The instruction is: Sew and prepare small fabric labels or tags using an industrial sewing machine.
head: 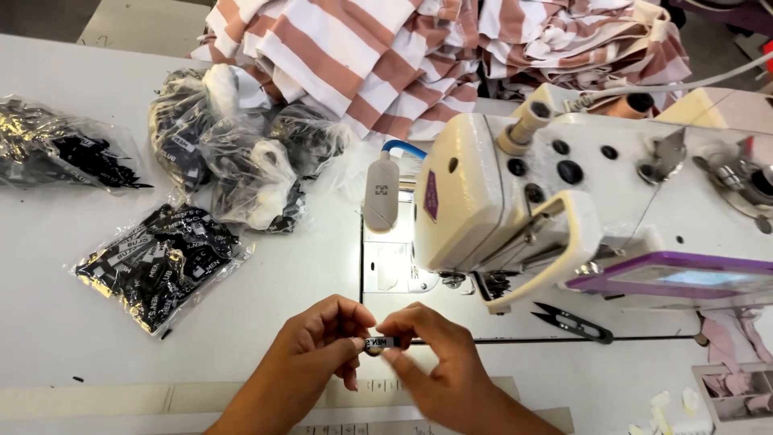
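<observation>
both of my hands meet low in the middle of the view, just in front of the cream-coloured sewing machine (564, 201). my left hand (318, 350) and my right hand (431, 354) pinch the small black woven label with white lettering (378, 343) between thumb and fingertips, one hand at each end, so each is closed narrow on it. the label is held just above the white worktop (266, 306), near its front edge, and a little before the lit needle area of the machine.

a pair of small black thread snips (573, 321) lies on the worktop to the right of my right hand, under the machine's head. to the left sits a clear plastic bag of black labels (161, 266), well apart from my hands, with a second such bag (60, 153) at the far left edge and a cluster of crumpled clear bags (241, 153) behind it. a heap of brown and white striped fabric (403, 56) is piled at the back of the worktop, behind the machine.
</observation>
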